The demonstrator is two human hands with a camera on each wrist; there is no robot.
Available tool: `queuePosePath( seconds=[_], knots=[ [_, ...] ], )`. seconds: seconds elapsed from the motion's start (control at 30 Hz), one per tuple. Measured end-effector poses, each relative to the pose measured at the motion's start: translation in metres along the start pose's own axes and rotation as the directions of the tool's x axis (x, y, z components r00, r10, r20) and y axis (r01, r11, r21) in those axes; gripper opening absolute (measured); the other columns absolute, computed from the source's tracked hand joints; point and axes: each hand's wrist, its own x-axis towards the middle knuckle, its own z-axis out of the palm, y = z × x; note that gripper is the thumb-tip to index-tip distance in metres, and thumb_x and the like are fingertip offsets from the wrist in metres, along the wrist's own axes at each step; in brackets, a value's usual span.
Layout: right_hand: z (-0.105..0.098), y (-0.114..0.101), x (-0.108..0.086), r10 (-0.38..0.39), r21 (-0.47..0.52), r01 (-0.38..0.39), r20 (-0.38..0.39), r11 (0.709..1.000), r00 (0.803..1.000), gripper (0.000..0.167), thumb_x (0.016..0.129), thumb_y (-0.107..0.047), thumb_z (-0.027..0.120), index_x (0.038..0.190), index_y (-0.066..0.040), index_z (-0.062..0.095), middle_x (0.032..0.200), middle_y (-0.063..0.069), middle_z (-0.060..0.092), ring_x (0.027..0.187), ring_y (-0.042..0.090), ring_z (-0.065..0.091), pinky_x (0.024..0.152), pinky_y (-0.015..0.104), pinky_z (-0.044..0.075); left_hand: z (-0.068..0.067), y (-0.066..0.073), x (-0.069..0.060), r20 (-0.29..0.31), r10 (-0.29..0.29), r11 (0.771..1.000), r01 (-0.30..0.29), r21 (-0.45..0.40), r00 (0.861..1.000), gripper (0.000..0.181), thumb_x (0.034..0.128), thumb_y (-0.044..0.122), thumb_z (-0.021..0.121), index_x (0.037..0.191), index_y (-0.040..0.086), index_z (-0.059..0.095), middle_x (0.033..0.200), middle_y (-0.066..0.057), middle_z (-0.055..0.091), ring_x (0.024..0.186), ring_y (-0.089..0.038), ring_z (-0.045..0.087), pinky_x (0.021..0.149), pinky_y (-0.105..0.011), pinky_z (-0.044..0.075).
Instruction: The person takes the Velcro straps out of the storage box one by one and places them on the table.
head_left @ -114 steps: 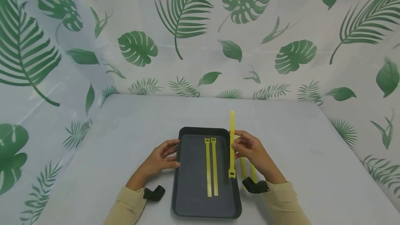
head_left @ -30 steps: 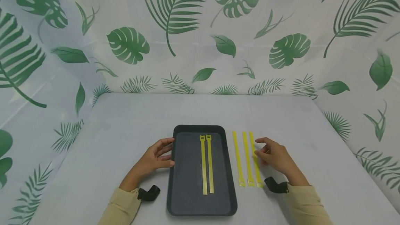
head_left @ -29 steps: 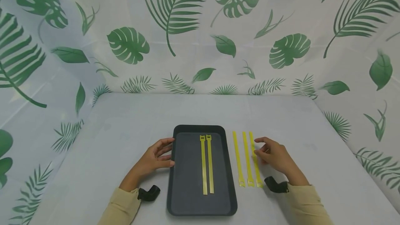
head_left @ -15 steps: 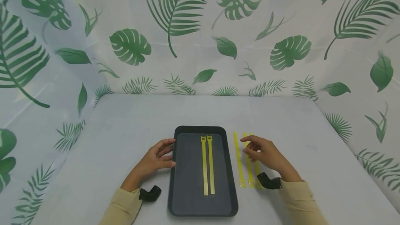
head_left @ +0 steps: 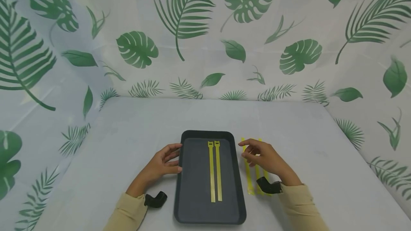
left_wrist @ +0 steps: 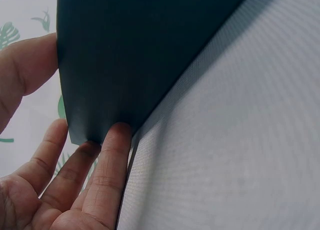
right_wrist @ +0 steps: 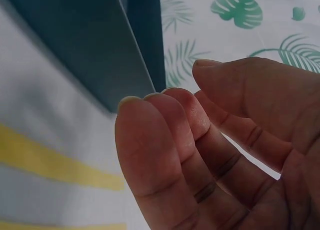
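A dark grey rectangular tray (head_left: 192, 209) stands on the white surface with two yellow hook-and-loop cable ties (head_left: 212, 174) lying side by side inside it, slotted heads at the far end. My left hand (head_left: 162, 163) touches the tray's left side; in the left wrist view its extended fingers (left_wrist: 112, 175) rest against the outer wall. Just right of the tray, my right hand (head_left: 264, 158) hovers with loosely bent fingers and nothing between them. Beneath it lie three more yellow cable ties (head_left: 249, 181), partly hidden by the hand and wrist camera.
Black wrist cameras (head_left: 156, 199) are worn on both wrists. A white cloth backdrop (head_left: 199, 56) printed with green leaves rises behind and at both sides of the white tabletop (head_left: 154, 117).
Earlier my right hand held a cable tie upright near the tray's right rim; that tie now lies on the table. The hand has since moved left toward the tray. My left hand stays at the tray.
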Motion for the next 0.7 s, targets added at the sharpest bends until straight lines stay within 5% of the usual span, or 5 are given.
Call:
queuePosePath(
  seconds=[0.37,0.7],
  knots=[
    [0.007,-0.007,0.012,-0.055,0.035,0.053,0.05,0.998,0.997,0.036,0.105,-0.002,0.07,0.137,0.01,0.063,0.097,0.018,0.071,0.078,0.026,0.073,0.066,0.037,0.067,0.0,-0.002,0.0,-0.003,-0.001,1.0,0.001,0.019,1.0,0.088,0.0929,0.008,0.085,0.163,-0.009,0.035,0.168,-0.032,0.033,0.154,-0.052,0.036,0.116,-0.037,0.052],
    [0.017,-0.018,0.024,-0.086,0.035,0.083,0.073,0.996,0.994,0.036,0.104,-0.003,0.072,0.136,0.011,0.064,0.095,0.013,0.07,0.074,0.016,0.069,0.064,0.037,0.066,0.0,-0.002,0.001,0.004,0.006,1.0,-0.006,0.009,1.0,0.088,0.0928,0.008,0.085,0.163,-0.008,0.035,0.169,-0.031,0.033,0.155,-0.052,0.035,0.115,-0.034,0.052]
  ],
)
